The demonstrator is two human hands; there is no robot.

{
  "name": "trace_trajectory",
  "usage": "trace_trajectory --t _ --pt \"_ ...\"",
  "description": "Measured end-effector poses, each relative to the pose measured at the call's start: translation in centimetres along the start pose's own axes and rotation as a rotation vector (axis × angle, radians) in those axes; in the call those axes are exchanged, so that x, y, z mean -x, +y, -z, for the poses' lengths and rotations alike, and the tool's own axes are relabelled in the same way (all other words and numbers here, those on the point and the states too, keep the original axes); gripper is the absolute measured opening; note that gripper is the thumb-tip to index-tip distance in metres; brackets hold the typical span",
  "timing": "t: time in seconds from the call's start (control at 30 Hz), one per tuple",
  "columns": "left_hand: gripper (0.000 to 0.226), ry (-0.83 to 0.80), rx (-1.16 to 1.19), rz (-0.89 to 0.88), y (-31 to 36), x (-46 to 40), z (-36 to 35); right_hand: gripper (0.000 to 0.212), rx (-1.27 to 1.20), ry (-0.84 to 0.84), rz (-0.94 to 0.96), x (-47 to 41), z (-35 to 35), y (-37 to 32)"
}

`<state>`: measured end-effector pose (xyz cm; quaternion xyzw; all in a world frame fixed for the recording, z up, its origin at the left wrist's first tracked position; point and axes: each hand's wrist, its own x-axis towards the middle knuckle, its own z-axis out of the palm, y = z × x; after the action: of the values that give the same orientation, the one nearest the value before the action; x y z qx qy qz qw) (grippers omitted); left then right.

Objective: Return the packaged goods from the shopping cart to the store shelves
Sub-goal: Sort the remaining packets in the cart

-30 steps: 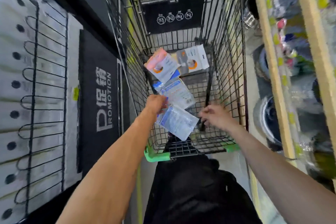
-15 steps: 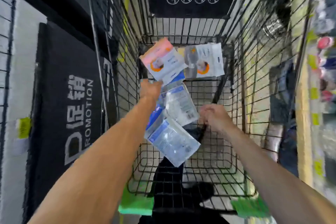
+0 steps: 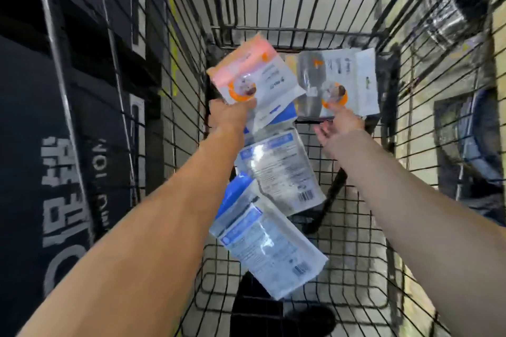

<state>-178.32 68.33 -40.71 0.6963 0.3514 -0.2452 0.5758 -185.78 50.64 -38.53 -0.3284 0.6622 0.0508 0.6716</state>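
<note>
The left hand [image 3: 232, 115] is seen reaching deep into the shopping cart [image 3: 356, 268], its fingers curled round a fanned bunch of packets: a pink-and-orange packet [image 3: 254, 71] at the top and two clear blue-printed packets [image 3: 279, 172] hanging below the wrist. The right hand [image 3: 339, 126] is held with fingers spread and loose, nothing gripped, its fingertips just at the lower edge of a grey-and-white packet [image 3: 339, 79] that leans against the cart's far end. That packet lies straight ahead of the right hand and is plainly nearer to it than to the laden left; its long axis appears to run across the cart, so a pinch on the bottom edge is judged the likely next move.
</note>
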Motion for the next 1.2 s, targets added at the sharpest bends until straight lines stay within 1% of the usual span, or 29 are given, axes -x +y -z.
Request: trace_trajectory --t 0.03,0.07,0.1,0.17,0.2,0.23,0.27,0.33,0.4,0.43,0.5,0.57,0.6,0.67,0.73,0.8,0.87,0.9,0.97,1.03,1.1,1.2 --pt "0.040 0.010 0.024 0.010 0.5 0.7 -0.3 0.030 -0.026 0.012 -0.016 -0.6 -0.1 -0.1" --pt "0.036 0.018 0.038 -0.003 0.5 1.0 -0.8 0.038 -0.057 0.003 -0.008 -1.0 -0.1 -0.3" --pt "0.040 0.030 0.057 -0.026 0.7 1.5 -1.1 0.045 -0.110 -0.008 0.010 -1.3 -0.3 -0.3" --pt "0.066 0.048 0.126 -0.051 0.6 1.9 -1.7 0.059 -0.192 -0.063 0.087 -1.8 -0.6 -0.5" --pt "0.074 0.050 0.173 -0.044 0.6 2.1 -2.2 0.065 -0.173 -0.083 0.125 -2.4 -0.6 -0.9" --pt "0.073 0.030 0.214 -0.019 0.7 2.4 -2.5 0.066 -0.140 -0.090 0.157 -2.7 -0.7 -1.2" --pt "0.066 0.008 0.252 0.006 0.6 2.6 -2.9 0.062 -0.086 -0.075 0.183 -2.8 -0.6 -1.6" --pt "0.051 -0.012 0.282 -0.001 0.8 3.5 -3.2 0.042 0.016 0.039 0.274 -2.5 -0.1 -2.6" --pt "0.042 0.052 0.240 -0.087 1.6 4.8 -3.2 0.033 0.054 0.204 0.482 -0.8 0.9 -3.6" --pt "0.036 0.086 0.224 -0.153 2.1 5.2 -3.1 0.031 0.064 0.226 0.605 0.5 1.5 -3.9" --pt "0.022 0.141 0.213 -0.268 2.8 6.0 -2.1 0.030 0.117 0.145 0.824 3.8 2.6 -3.8" --pt "0.011 0.154 0.128 -0.372 3.8 8.5 -1.7 0.034 0.198 0.114 0.950 7.8 5.1 -3.9" --pt "0.008 0.171 0.039 -0.437 4.4 9.3 -1.1 0.032 0.236 0.104 0.979 9.4 6.0 -3.6" --pt "0.010 0.174 -0.154 -0.559 6.3 12.2 -0.5 0.027 0.304 0.080 1.032 13.6 8.9 -3.3" --pt "0.020 0.140 -0.266 -0.695 9.3 15.8 0.3 0.025 0.360 -0.007 1.038 17.3 11.7 -2.8" --pt "0.022 0.071 -0.357 -0.845 12.6 20.1 1.1 0.027 0.408 -0.104 1.034 20.7 15.1 -2.8" --pt "0.018 -0.057 -0.446 -0.913 15.6 24.4 1.4 0.036 0.445 -0.166 1.018 24.1 18.4 -3.2" --pt "0.019 -0.139 -0.466 -0.913 16.5 25.7 1.3 0.039 0.470 -0.180 1.022 24.9 19.5 -3.2" --pt "0.021 -0.335 -0.524 -0.940 19.2 30.2 1.3 0.042 0.534 -0.195 1.123 28.3 22.1 -4.4" --pt "0.021 -0.547 -0.630 -1.017 21.5 36.4 1.4 0.037 0.568 -0.231 1.232 32.2 24.8 -6.0" --pt "0.015 -0.745 -0.724 -1.066 23.2 41.2 0.6 0.032 0.591 -0.249 1.341 35.0 26.7 -7.4" --pt "0.006 -0.994 -0.769 -1.102 23.9 48.4 -1.6 0.030 0.608 -0.253 1.402 39.7 29.4 -8.7"
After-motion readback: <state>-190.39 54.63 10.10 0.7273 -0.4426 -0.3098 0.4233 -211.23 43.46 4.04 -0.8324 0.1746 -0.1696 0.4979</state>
